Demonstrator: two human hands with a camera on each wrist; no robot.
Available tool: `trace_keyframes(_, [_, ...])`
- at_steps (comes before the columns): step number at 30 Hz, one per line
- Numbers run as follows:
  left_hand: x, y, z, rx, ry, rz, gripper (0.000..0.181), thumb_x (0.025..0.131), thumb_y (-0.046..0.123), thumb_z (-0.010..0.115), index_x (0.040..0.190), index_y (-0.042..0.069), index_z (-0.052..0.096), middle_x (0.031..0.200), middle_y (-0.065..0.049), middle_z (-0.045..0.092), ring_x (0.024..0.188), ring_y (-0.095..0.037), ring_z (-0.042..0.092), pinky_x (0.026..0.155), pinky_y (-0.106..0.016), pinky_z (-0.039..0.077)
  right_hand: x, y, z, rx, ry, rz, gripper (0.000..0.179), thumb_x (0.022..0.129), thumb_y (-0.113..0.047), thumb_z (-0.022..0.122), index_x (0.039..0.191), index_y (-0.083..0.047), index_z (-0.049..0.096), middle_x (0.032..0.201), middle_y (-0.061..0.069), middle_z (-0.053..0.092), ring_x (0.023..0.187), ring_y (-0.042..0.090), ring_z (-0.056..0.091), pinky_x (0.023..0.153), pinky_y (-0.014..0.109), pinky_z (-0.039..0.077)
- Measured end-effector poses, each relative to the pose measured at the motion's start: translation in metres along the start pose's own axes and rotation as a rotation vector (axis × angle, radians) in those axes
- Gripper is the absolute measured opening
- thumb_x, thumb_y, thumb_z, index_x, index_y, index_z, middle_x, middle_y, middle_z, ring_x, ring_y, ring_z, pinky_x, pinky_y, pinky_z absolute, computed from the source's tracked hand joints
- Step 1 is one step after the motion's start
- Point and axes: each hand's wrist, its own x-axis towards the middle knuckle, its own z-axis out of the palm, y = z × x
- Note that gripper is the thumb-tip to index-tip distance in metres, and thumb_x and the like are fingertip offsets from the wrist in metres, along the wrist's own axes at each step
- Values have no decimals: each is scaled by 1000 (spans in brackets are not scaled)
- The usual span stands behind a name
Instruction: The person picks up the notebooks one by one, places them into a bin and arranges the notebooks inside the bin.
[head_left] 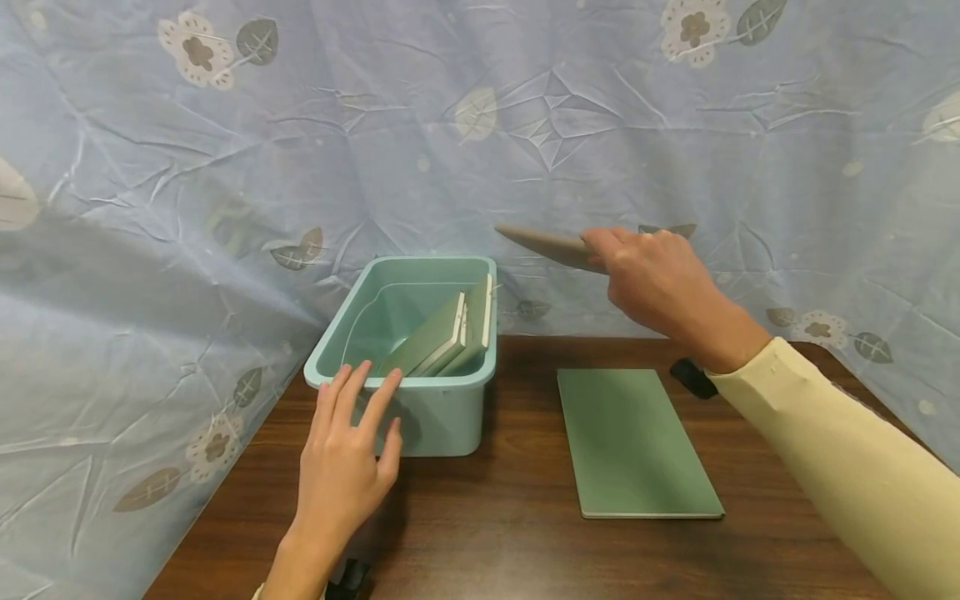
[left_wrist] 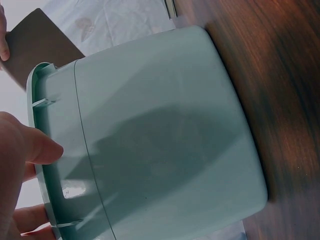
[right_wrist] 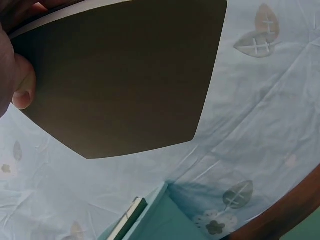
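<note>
Left hand (head_left: pixel 345 471), fingers (head_left: pixel 380 402) spread, touches a pale-teal plastic bin (head_left: pixel 448 418); right hand (head_left: pixel 662 282) pinches a thin, brown, rectangular notebook (head_left: pixel 550 245) midair.

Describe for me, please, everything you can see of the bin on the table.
The bin is a pale blue-green, open-topped tub that looks like smooth plastic, with rounded corners, a projecting rim and small ribs beneath it. It stands upright on the brown table. Green notebooks lean inside, toward its right side. The left hand rests on its near rim, fingers spread.
</note>
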Motion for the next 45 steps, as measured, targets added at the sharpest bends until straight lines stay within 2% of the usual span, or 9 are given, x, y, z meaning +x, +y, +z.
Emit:
trace_keyframes(5, [0,0,0,-4,2,3,60,82,11,67,141,16,55,141,-23,52,135,-43,43,115,-61,32,1,-2,1,1,-6,-9,7,89,-2,63,94,-1,59,77,16,69,54,34,61,43,48,48])
trace_keyframes(13, [0,0,1,-3,-1,-1,60,83,12,67,142,17,55,142,-22,52,136,-42,43,116,-61,31,4,-7,5,29,10,-19,8,87,0,62,93,-2,59,76,14,69,52,31,59,44,47,48])
trace_keyframes(24, [0,0,1,-3,-4,-1,60,83,12,67,142,16,55,142,-22,51,137,-41,42,116,-61,31,8,-22,13,24,-13,-61,26,75,11,54,97,-2,59,76,11,67,54,31,59,43,44,47])
trace_keyframes(32, [0,1,0,-7,-27,-21,60,85,13,67,143,18,54,144,-22,50,139,-41,40,116,-62,30,13,-36,18,44,-19,-84,21,81,6,62,100,-3,60,78,8,67,57,26,60,43,39,49])
trace_keyframes(45, [0,0,-2,20,-49,-23,59,87,16,65,145,18,52,146,-21,48,141,-40,38,116,-62,30,16,-53,31,39,-4,-171,13,93,-4,60,105,-5,64,89,8,72,62,23,65,44,37,52])
